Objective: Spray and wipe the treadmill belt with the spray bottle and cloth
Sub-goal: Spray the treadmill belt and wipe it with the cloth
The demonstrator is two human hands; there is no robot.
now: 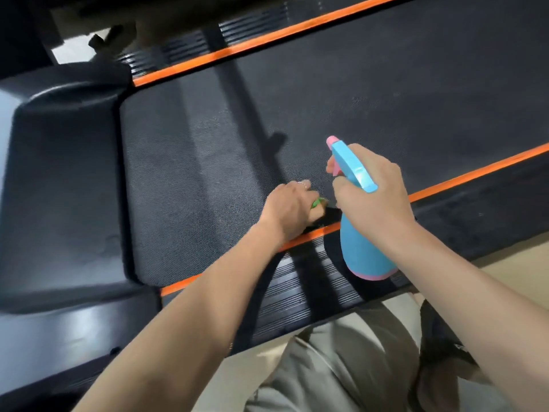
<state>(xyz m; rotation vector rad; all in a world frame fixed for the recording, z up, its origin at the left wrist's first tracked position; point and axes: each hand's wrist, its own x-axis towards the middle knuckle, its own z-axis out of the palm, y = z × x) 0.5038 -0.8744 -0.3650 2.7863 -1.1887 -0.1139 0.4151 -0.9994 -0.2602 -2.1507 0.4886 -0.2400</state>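
Note:
The black textured treadmill belt (341, 93) runs across the view between two orange stripes. My right hand (374, 194) grips the neck of a light-blue spray bottle (361, 251) with a pink nozzle tip, which points away over the belt. My left hand (289, 208) lies on the belt near its near edge and holds a green cloth (318, 201), of which only a small corner shows under the fingers. The two hands are close together, about a hand's width apart.
The near orange stripe (475, 173) borders a ribbed black side rail (303, 289). The black motor cover (62, 188) sits at the left end of the belt. The far orange stripe (267, 38) runs along the top. My knees and tan floor are below.

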